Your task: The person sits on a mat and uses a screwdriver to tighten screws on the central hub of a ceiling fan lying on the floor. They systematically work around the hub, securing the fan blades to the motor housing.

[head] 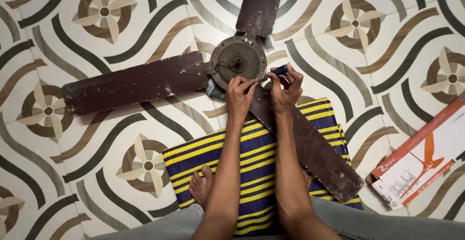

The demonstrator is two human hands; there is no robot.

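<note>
Both hands worked at the hub of an old fan laid flat on the floor.

The right hand (286,88) pinched a blue-handled screwdriver (280,70) at the rim of the round, rusty metal motor hub (238,59); the left hand (240,96), fingers curled, steadied that rim just beside it. Three worn brown blades (135,82) splayed outward, one crossing a blue-and-yellow striped mat (213,157) under the forearms, likely padding for sitting.
</note>
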